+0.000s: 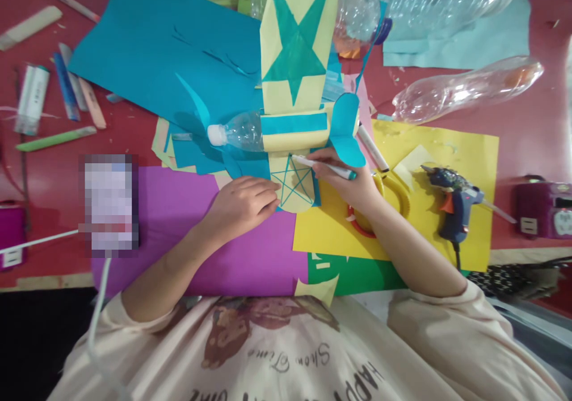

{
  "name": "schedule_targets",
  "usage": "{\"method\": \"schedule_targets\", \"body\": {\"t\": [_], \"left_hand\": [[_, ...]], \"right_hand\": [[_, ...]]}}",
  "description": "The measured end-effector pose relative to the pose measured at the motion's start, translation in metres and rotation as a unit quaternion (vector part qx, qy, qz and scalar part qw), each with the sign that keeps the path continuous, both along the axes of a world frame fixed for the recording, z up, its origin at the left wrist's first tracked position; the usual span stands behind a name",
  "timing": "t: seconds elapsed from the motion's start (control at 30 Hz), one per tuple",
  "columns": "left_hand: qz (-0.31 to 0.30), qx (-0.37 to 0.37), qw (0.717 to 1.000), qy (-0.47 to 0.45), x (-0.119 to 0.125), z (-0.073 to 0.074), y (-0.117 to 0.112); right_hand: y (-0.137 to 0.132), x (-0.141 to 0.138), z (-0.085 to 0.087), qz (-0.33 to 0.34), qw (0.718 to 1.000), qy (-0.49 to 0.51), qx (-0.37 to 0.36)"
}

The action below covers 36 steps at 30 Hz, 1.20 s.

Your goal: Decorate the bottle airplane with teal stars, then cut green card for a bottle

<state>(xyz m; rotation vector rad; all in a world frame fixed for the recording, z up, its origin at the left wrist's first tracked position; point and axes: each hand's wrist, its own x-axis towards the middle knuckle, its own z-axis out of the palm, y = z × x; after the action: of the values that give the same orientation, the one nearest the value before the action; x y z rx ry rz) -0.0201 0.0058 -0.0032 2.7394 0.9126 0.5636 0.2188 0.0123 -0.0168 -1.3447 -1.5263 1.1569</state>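
A model plane made from a plastic bottle [243,131] lies sideways, its middle wrapped in pale yellow paper with a blue strip. The far wing [294,94] bears a filled green star. On the near wing [290,201] there is only a star outline. My right hand [344,177] grips a white marker [324,165] with a green end, its tip at the outline's top point. Curled fingers of my left hand [245,204] hold the near wing's left edge; the thumb is partly hidden. Blue paper tail fins [346,128] stand at the plane's right end.
A glue gun [460,204] and a yellow tape roll [395,195] lie on yellow paper [482,168] at right. Loose markers [33,100] and a blurred phone [109,201] with a cable are at left. Clear bottles [469,91] lie at the back right.
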Motion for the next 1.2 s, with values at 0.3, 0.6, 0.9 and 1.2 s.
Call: {"method": "schedule_targets", "body": {"t": [0.3, 0.6, 0.9, 1.2], "left_hand": [[0.004, -0.009, 1.0, 0.011, -0.001, -0.0021, -0.0003], [0.001, -0.024, 1.0, 0.019, -0.0033, -0.0041, 0.0003], [0.004, -0.015, 1.0, 0.008, 0.0, -0.0009, -0.0009], [0.0, 0.013, 1.0, -0.013, 0.0001, -0.0002, -0.0001]], "right_hand": [[0.0009, -0.0008, 0.0, 0.02, 1.0, -0.008, -0.009], [-0.0018, -0.0001, 0.0034, 0.026, 0.999, -0.009, -0.022], [0.0013, -0.0025, -0.0024, -0.033, 0.999, 0.015, -0.023], [0.0001, -0.0008, 0.0028, 0.021, 0.999, 0.005, -0.029]]}}
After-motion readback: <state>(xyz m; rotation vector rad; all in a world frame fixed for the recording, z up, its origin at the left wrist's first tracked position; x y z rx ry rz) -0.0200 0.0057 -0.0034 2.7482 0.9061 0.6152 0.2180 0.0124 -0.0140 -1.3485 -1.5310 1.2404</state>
